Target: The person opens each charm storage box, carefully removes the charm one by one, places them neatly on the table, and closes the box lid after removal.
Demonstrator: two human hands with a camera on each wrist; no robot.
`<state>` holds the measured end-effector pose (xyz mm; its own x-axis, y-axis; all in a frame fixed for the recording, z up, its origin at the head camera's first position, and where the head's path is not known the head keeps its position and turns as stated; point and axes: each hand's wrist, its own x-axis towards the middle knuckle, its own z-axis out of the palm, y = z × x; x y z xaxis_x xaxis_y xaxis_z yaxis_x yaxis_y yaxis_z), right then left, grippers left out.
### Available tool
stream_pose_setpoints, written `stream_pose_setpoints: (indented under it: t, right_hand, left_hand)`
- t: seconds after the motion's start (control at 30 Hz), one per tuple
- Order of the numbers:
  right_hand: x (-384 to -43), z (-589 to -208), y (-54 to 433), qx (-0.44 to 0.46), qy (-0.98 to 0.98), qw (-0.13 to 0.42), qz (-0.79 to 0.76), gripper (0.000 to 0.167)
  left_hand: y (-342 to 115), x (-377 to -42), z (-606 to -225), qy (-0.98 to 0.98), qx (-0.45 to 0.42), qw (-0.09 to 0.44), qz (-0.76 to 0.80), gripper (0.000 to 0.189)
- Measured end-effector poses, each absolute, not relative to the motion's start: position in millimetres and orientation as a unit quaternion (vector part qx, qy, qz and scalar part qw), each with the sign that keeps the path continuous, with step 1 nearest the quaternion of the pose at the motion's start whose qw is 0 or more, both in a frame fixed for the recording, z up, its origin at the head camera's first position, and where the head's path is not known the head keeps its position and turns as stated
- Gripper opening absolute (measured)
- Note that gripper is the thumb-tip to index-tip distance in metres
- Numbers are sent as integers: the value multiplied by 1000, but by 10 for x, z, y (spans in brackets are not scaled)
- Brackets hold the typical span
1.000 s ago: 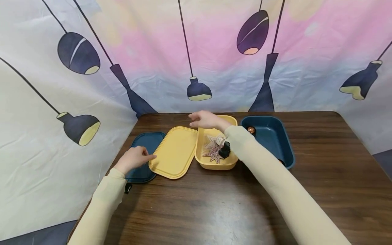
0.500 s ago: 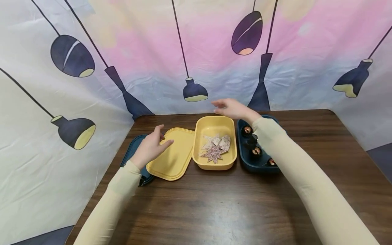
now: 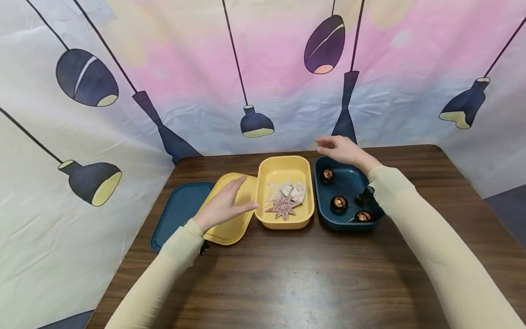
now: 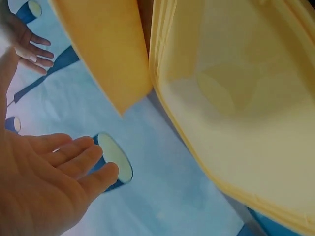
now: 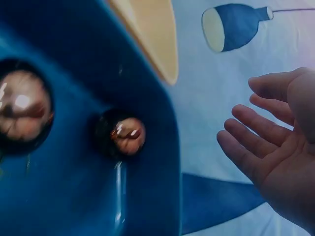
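on the brown table (image 3: pixel 267 278), the blue box (image 3: pixel 349 180) stands just right of the yellow box (image 3: pixel 283 225); farther left, the yellow lid (image 3: pixel 230 230) partly covers the blue lid (image 3: pixel 181 210). the left hand (image 3: pixel 223 205), fingers and thumb apart, is over the yellow lid; the right hand (image 3: pixel 345 151), fingers loose, is over the blue box's far rim. star ornaments (image 3: pixel 282 205) lie in the yellow box, 3 copper-black balls (image 3: pixel 339 204) in the blue.

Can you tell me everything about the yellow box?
The yellow box is a rounded rectangle, smooth and plastic-looking. It stands upright, open at the top, on the brown table, between the yellow lid and the blue box. Inside lie a glittery pink star and some pale pieces. Neither the left hand nor the right hand grips it.
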<state>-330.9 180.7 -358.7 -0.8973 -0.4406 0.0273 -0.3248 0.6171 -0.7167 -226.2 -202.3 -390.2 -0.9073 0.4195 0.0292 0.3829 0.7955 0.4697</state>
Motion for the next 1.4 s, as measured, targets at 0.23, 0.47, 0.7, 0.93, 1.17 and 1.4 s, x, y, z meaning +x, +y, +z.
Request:
stream_pose_setpoints:
  t: [0.23, 0.47, 0.7, 0.93, 1.17, 1.4]
  right_hand:
    - [-3291, -3762, 1962, -204, 901, 86, -372, 50]
    - [-3265, -3874, 2041, -208, 907, 93, -354, 52]
    - [-3269, -3920, 2070, -221, 917, 116, -310, 57]
    - [-3323, -4022, 2080, -212, 920, 154, -291, 61]
    - [-3322, -4074, 2069, -215, 918, 172, -284, 66]
    - [-3333, -4147, 2036, -223, 920, 172, -272, 64]
  left_hand:
    - [-1913, -2259, -4022, 944, 230, 74, 223, 108]
    - [-1865, -2256, -4096, 942, 244, 100, 210, 112]
    - [-1838, -2264, -4139, 940, 254, 96, 207, 114]
    - [-1828, -2257, -4144, 939, 255, 99, 207, 113]
    - [-1819, -2254, -4151, 940, 255, 101, 202, 111]
    - [-1787, -2246, -4143, 938, 266, 98, 200, 110]
